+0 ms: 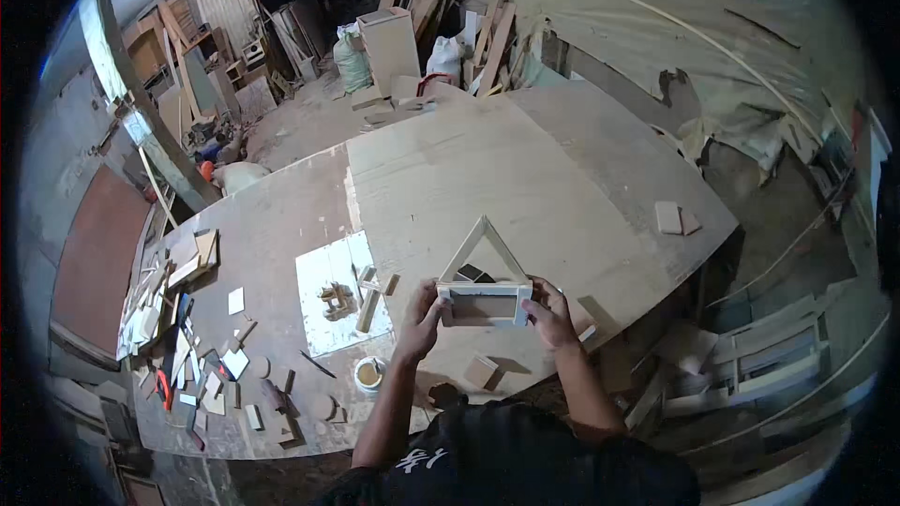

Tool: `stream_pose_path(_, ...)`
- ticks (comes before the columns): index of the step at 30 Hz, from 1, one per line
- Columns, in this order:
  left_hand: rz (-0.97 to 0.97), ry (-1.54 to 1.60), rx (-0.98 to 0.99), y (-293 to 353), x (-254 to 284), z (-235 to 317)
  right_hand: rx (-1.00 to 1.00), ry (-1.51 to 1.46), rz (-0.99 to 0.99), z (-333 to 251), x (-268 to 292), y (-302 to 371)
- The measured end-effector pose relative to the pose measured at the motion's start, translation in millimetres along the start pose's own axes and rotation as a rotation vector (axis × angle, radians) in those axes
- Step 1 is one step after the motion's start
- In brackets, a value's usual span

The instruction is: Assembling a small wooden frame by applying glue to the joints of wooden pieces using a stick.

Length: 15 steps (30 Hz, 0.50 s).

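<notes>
Both forearms come up from the bottom edge over a black shirt, and the two hands are holding up a small wooden house-shaped frame, a triangle roof on top of a shallow rectangular box, just above the near edge of the counter. Left hand has its fingers clenched on the left end of the box part, right hand grips the right end the same way, so the frame sits between them, upright and lifted off the surface. Right below the hands there's a little square wood block lying on the counter, and just left of that a small round cup of glue or something similar, can't tell exactly what's in it. Further left is a white-painted board with a few short wood strips on it, and past that a messy pile of offcuts and small tools. Over on the far right of the counter sit two flat square pieces, well apart from everything else.
</notes>
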State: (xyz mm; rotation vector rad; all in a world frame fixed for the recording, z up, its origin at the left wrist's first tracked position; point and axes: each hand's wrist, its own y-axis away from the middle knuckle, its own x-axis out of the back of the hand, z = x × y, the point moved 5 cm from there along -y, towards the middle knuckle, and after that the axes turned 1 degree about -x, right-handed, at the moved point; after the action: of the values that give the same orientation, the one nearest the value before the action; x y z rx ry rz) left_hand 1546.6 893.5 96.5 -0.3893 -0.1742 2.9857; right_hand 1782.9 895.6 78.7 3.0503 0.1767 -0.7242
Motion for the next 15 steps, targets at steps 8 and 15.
stream_pose_path(8, -0.024, -0.09, -0.133, 1, -10, 19, 0.093, 0.19, -0.115, -29, -3, -5)
stream_pose_path(15, 0.096, -0.178, -0.14, 20, -8, 33, -0.038, 0.206, -0.243, -23, -12, -10)
